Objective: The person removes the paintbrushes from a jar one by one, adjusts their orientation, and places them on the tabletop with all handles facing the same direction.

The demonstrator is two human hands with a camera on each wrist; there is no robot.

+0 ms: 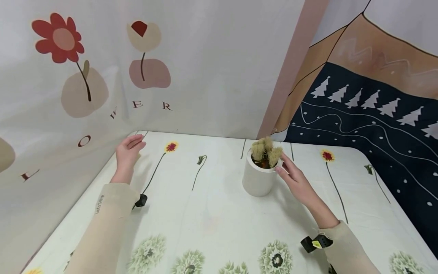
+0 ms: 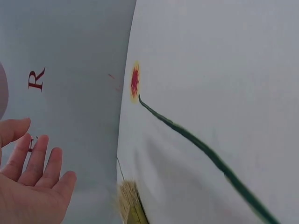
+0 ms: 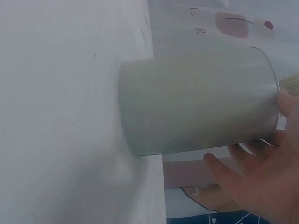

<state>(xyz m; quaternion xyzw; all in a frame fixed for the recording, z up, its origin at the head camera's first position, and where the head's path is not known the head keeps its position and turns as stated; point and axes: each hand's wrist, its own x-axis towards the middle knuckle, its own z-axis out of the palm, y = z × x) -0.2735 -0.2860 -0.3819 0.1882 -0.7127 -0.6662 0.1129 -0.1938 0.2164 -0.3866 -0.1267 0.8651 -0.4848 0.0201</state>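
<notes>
On the surface (image 1: 219, 209), the pot (image 1: 259, 183) is standing upright at 1 o'clock, the right hand (image 1: 296, 182) is touching its rim with loosely spread fingers from 3 o'clock, careful handling is probably requiring uncrushed tufts (image 1: 258, 150), and the left hand (image 1: 126, 155) is hovering empty, fingers wide, at 11 o'clock.

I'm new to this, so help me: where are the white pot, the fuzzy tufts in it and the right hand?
White pot (image 1: 259, 182): head view, on the front of its outer wall.
Fuzzy tufts (image 1: 259, 150): head view, on the left tuft.
Right hand (image 1: 297, 183): head view, on the back of the hand.
</notes>
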